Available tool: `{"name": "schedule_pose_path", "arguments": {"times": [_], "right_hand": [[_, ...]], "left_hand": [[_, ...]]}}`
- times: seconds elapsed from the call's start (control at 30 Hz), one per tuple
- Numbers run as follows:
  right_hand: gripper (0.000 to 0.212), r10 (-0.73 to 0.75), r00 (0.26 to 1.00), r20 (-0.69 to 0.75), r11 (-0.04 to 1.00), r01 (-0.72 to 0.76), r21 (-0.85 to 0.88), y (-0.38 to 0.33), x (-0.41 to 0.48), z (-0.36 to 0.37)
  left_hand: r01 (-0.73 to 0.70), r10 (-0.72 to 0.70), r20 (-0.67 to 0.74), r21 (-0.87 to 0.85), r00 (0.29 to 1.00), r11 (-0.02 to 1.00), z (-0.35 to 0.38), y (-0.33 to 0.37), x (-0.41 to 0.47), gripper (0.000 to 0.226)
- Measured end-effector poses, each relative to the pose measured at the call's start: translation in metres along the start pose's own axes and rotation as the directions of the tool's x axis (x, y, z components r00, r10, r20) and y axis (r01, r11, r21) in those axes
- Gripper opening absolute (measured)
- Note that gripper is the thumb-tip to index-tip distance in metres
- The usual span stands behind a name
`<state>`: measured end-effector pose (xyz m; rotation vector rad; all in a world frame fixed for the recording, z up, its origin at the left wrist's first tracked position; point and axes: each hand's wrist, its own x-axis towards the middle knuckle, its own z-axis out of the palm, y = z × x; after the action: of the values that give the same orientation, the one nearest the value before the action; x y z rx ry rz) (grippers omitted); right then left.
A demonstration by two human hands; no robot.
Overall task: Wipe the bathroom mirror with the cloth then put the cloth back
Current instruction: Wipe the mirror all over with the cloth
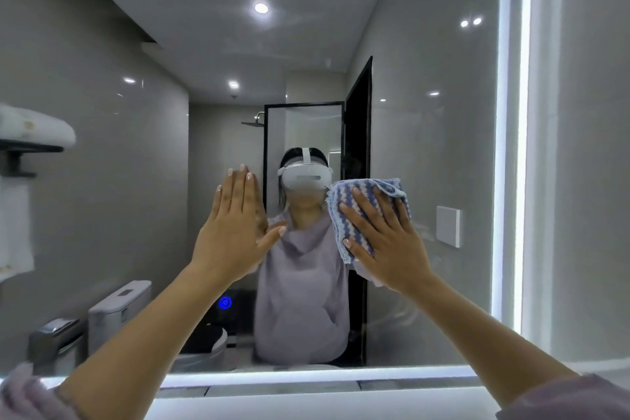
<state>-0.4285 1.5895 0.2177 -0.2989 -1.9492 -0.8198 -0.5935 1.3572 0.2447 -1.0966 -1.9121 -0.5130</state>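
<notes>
The cloth (369, 185) has wavy blue and white stripes with a pale blue edge. The sleeves (579, 401) are dull lilac. The mirror (443, 147) is bordered by a white glowing band, and the wall (589, 181) beside it is grey.

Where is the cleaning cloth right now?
In the head view the striped cloth lies flat against the mirror, right of centre, under the right hand, with the left hand to its left.

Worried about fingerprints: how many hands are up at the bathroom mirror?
2. The bare left hand is held flat left of centre; the right hand presses the blue-and-white striped cloth against the light-edged rectangular mirror.
</notes>
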Motion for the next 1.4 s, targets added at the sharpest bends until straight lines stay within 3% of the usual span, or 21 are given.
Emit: {"name": "schedule_pose_path", "arguments": {"times": [0.13,0.27,0.5,0.67,0.77,0.9,1.1,1.4], "right_hand": [[0.058,-0.042,0.998,-0.049,0.999,0.041,-0.021,0.003,0.001,0.002],[0.057,-0.032,0.997,-0.065,0.999,0.031,-0.023,0.002,0.001,0.002],[0.061,0.125,0.989,-0.077,0.992,-0.124,0.023,-0.012,0.029,-0.007],[0.065,0.194,0.98,-0.048,0.979,-0.196,-0.046,0.02,0.064,-0.022],[0.069,0.318,0.947,-0.035,0.944,-0.32,-0.077,0.055,0.069,-0.027],[0.072,0.534,0.845,-0.02,0.845,-0.533,0.039,0.07,0.07,-0.028],[0.081,0.492,0.871,-0.014,0.871,-0.492,0.007,0.037,0.076,-0.029],[0.067,0.318,0.947,-0.045,0.947,-0.315,0.069,-0.048,0.126,-0.032]], "left_hand": [[0.002,-0.006,-0.061,-0.073,0.998,0.997,0.015,0.0,0.013,0.098],[-0.013,0.011,-0.09,-0.022,0.996,1.0,0.028,-0.004,0.012,0.097],[-0.036,0.034,-0.132,-0.017,0.991,0.999,0.036,-0.009,0.012,0.096],[-0.038,0.035,-0.153,-0.016,0.988,0.999,0.036,-0.009,0.013,0.096],[-0.032,0.03,-0.146,-0.011,0.989,0.999,0.037,-0.008,0.013,0.096],[-0.028,0.027,-0.136,-0.009,0.99,1.0,0.037,-0.008,0.013,0.097],[-0.032,0.029,-0.136,-0.017,0.99,0.999,0.037,-0.007,0.012,0.096],[-0.017,0.005,-0.141,-0.079,0.99,0.997,0.034,-0.002,0.011,0.094]]}}
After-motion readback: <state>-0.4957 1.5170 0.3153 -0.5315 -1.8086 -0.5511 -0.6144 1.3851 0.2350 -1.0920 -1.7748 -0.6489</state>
